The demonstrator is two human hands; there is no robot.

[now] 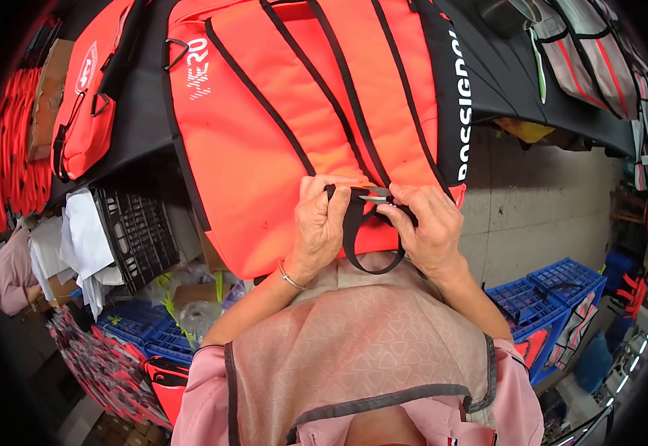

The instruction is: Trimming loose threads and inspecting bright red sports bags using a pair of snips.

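A large coral-red backpack (242, 171) with black-edged shoulder straps lies on the dark table before me. At its lower end my left hand (322, 215) pinches a black webbing strap (351, 230), which hangs in a loop between my hands. My right hand (426, 223) is closed around small metal snips (374, 198); their blades point left and lie against the webbing near my left fingertips. The handles are mostly hidden by the right fingers.
Another red bag (89, 97) lies at the table's left, beside stacked red pieces (15, 141). Grey bags (584, 56) lie at the far right. A black crate (136, 234) stands at left, blue crates (554, 286) at right. Someone in a pink sleeve (13, 271) is at far left.
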